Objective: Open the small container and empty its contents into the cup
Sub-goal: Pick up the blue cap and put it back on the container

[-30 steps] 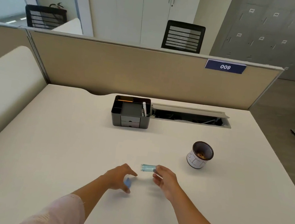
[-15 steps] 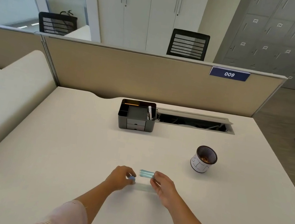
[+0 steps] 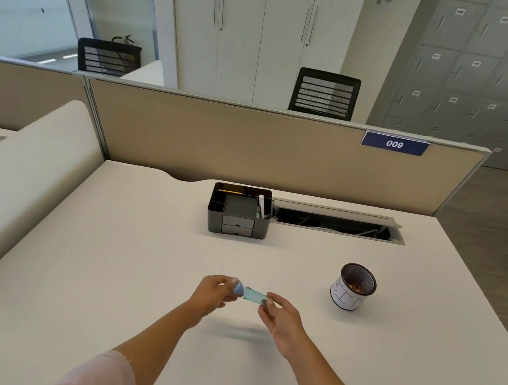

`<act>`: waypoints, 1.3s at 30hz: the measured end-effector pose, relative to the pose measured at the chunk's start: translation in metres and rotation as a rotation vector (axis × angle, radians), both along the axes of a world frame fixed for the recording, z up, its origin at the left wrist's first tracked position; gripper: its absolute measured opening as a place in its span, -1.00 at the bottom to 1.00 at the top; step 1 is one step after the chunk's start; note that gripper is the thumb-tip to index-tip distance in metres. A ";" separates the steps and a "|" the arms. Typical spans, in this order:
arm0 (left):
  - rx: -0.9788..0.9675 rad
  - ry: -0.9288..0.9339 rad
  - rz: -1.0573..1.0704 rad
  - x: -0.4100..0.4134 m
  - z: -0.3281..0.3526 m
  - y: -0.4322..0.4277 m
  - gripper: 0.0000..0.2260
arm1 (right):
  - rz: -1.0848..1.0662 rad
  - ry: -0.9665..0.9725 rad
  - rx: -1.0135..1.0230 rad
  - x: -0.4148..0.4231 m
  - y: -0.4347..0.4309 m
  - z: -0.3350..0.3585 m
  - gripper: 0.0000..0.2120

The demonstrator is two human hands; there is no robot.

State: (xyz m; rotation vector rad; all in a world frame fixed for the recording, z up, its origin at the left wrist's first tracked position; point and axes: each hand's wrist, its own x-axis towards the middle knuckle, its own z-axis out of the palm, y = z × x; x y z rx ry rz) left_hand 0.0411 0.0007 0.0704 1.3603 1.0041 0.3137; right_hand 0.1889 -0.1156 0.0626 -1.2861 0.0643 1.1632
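A small clear blue container [image 3: 254, 295] lies sideways in the air above the table, between my two hands. My right hand [image 3: 280, 317] pinches its right end. My left hand [image 3: 211, 294] pinches the light blue cap [image 3: 238, 288], which sits at the container's left end. Whether the cap is fully seated I cannot tell. The cup [image 3: 353, 287] stands upright to the right of my hands, dark inside, with a white paper label and some brownish bits at its bottom.
A black desk organiser [image 3: 239, 210] stands at the back of the cream table [image 3: 107, 253], next to an open cable tray [image 3: 336, 224]. A beige partition [image 3: 252, 146] closes the far side. The table's right edge drops to the floor.
My left hand has brought the cap from apart up to the container's left end. Both hands have lifted slightly off the table. The camera has tilted up.
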 end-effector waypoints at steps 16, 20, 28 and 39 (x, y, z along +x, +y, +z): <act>-0.148 0.012 0.081 0.011 0.008 -0.004 -0.64 | -0.009 -0.207 -0.026 -0.004 0.011 0.006 -0.82; -0.121 0.031 0.091 0.018 0.014 -0.009 -0.63 | -0.008 -0.251 -0.036 -0.010 0.014 0.010 -0.83; -0.009 0.042 0.006 0.022 0.027 -0.010 -0.58 | -0.032 -0.356 -0.047 -0.014 0.015 0.021 -0.84; 0.080 -0.082 -0.059 0.014 0.044 0.000 -0.71 | 0.039 -0.675 -0.010 -0.016 0.014 0.023 -0.80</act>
